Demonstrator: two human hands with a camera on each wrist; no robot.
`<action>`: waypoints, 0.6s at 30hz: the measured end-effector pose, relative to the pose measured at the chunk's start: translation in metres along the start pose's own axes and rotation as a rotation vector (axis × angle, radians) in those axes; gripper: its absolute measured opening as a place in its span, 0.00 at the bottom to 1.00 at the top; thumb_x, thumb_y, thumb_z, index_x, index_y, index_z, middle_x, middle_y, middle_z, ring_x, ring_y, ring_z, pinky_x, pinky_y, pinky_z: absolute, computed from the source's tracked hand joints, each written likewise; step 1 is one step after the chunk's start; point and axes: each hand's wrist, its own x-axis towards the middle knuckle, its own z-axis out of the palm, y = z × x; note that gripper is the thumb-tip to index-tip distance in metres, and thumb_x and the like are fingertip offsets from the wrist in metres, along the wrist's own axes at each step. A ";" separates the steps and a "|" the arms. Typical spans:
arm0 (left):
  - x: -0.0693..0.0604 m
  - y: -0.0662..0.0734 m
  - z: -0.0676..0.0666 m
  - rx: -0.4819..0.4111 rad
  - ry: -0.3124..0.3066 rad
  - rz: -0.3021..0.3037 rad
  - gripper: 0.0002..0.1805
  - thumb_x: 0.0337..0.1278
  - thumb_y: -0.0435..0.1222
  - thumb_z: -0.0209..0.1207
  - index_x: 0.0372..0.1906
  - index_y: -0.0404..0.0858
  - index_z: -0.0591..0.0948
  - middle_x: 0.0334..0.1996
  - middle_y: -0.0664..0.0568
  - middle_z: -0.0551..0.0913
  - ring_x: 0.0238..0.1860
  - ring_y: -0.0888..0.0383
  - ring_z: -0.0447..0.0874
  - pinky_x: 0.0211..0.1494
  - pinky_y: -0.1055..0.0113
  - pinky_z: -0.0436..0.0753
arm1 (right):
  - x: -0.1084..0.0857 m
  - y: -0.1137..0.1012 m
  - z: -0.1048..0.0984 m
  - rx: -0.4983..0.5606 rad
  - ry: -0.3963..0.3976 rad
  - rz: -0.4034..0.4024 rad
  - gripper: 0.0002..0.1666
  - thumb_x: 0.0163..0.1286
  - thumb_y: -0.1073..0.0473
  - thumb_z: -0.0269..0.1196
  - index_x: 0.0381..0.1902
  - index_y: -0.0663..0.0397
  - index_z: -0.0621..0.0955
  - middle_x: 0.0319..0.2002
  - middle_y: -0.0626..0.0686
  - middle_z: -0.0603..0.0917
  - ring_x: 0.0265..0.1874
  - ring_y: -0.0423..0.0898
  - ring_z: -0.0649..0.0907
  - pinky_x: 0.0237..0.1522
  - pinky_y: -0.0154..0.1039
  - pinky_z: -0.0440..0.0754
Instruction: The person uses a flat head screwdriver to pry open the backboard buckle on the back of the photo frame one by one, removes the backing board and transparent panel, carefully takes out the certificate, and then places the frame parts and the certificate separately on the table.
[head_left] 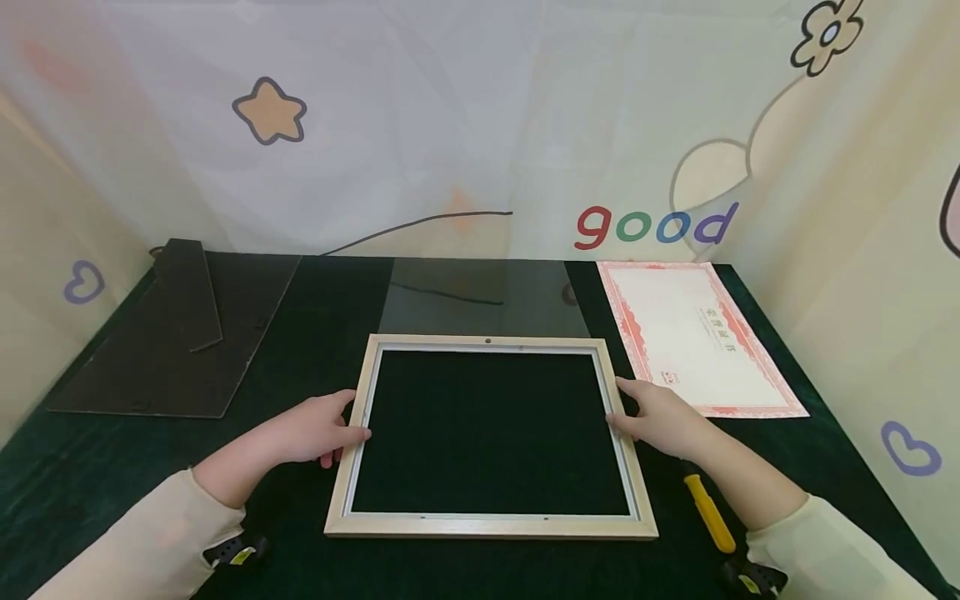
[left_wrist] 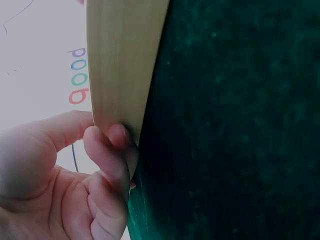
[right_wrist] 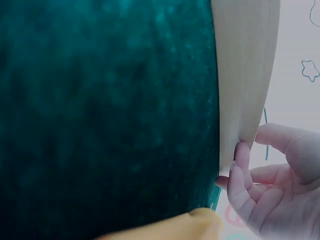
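A pale wooden picture frame [head_left: 491,525] is held at its two short sides, and dark green cloth shows through its opening. My left hand [head_left: 318,429] grips the left side, thumb over the top face and fingers against the outer edge. On the opposite side my right hand [head_left: 663,421] pinches the frame in much the same way. Both wrist views show curled fingertips against the wooden edge, in the left [left_wrist: 120,65] and in the right. Beyond the frame lies a clear glass or plastic pane [head_left: 480,292], partly hidden by it.
A black backing board [head_left: 135,367] with a folded stand leg [head_left: 187,287] lies at the left. At the right is a red-bordered certificate [head_left: 693,333], close to my right hand. A yellow-handled tool [head_left: 708,512] lies by my right forearm. Patterned curtains stand behind and beside the table.
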 end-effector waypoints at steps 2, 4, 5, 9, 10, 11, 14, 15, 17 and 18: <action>-0.001 0.001 0.003 0.013 0.008 -0.015 0.36 0.60 0.40 0.58 0.65 0.26 0.57 0.17 0.50 0.77 0.15 0.57 0.76 0.22 0.67 0.70 | 0.000 -0.001 0.002 -0.016 0.008 0.000 0.38 0.65 0.57 0.62 0.64 0.76 0.62 0.53 0.69 0.75 0.34 0.49 0.79 0.45 0.49 0.80; -0.003 0.001 0.004 0.016 0.007 -0.024 0.35 0.61 0.39 0.58 0.65 0.26 0.58 0.16 0.50 0.77 0.15 0.56 0.76 0.22 0.66 0.70 | 0.000 -0.002 0.003 -0.031 0.014 -0.001 0.37 0.65 0.57 0.62 0.63 0.76 0.63 0.57 0.71 0.72 0.37 0.52 0.78 0.48 0.52 0.77; -0.004 0.002 0.005 0.015 0.005 -0.027 0.34 0.61 0.39 0.58 0.65 0.26 0.58 0.16 0.50 0.77 0.15 0.56 0.76 0.22 0.66 0.71 | 0.000 -0.002 0.004 -0.034 0.014 -0.001 0.37 0.65 0.58 0.62 0.63 0.76 0.63 0.57 0.71 0.72 0.38 0.52 0.78 0.48 0.52 0.77; -0.007 0.002 0.007 -0.002 0.002 -0.037 0.33 0.60 0.38 0.58 0.64 0.27 0.60 0.17 0.50 0.77 0.15 0.55 0.77 0.22 0.66 0.71 | -0.002 -0.005 0.004 -0.039 0.013 -0.004 0.37 0.64 0.58 0.62 0.63 0.76 0.63 0.58 0.71 0.71 0.39 0.54 0.77 0.50 0.54 0.75; -0.008 0.002 0.007 -0.004 0.003 -0.037 0.32 0.60 0.38 0.58 0.64 0.28 0.60 0.17 0.50 0.78 0.15 0.55 0.77 0.22 0.66 0.71 | -0.003 -0.005 0.004 -0.041 0.013 -0.005 0.36 0.64 0.58 0.62 0.63 0.76 0.64 0.58 0.71 0.71 0.40 0.54 0.77 0.50 0.54 0.75; -0.009 0.002 0.007 -0.008 0.003 -0.038 0.32 0.60 0.38 0.58 0.63 0.28 0.60 0.17 0.50 0.78 0.15 0.55 0.77 0.22 0.66 0.71 | -0.003 -0.006 0.004 -0.042 0.013 -0.005 0.36 0.64 0.58 0.62 0.63 0.75 0.64 0.58 0.71 0.71 0.39 0.54 0.77 0.49 0.54 0.76; -0.011 0.003 0.007 -0.011 -0.003 -0.049 0.32 0.60 0.39 0.58 0.63 0.28 0.61 0.17 0.50 0.78 0.15 0.55 0.77 0.22 0.66 0.71 | -0.005 -0.006 0.004 -0.044 0.008 -0.006 0.37 0.64 0.58 0.62 0.63 0.76 0.64 0.57 0.71 0.72 0.37 0.52 0.77 0.45 0.49 0.80; -0.012 0.004 0.007 -0.009 -0.006 -0.052 0.32 0.60 0.39 0.58 0.63 0.28 0.61 0.17 0.50 0.78 0.15 0.55 0.77 0.22 0.66 0.70 | -0.006 -0.005 0.004 -0.041 0.006 -0.006 0.37 0.64 0.58 0.62 0.63 0.76 0.64 0.57 0.71 0.72 0.35 0.51 0.78 0.42 0.46 0.81; -0.013 0.005 0.007 -0.008 -0.010 -0.056 0.32 0.60 0.39 0.59 0.63 0.28 0.61 0.17 0.49 0.78 0.15 0.55 0.77 0.22 0.66 0.70 | -0.006 -0.005 0.004 -0.037 0.002 -0.004 0.37 0.64 0.58 0.63 0.63 0.76 0.63 0.56 0.71 0.72 0.33 0.49 0.78 0.38 0.42 0.81; -0.013 0.005 0.007 -0.007 -0.011 -0.058 0.32 0.60 0.39 0.59 0.63 0.28 0.60 0.17 0.49 0.78 0.15 0.55 0.78 0.22 0.66 0.70 | -0.006 -0.005 0.004 -0.035 0.001 -0.003 0.37 0.63 0.58 0.63 0.63 0.76 0.63 0.56 0.71 0.72 0.32 0.48 0.78 0.36 0.41 0.81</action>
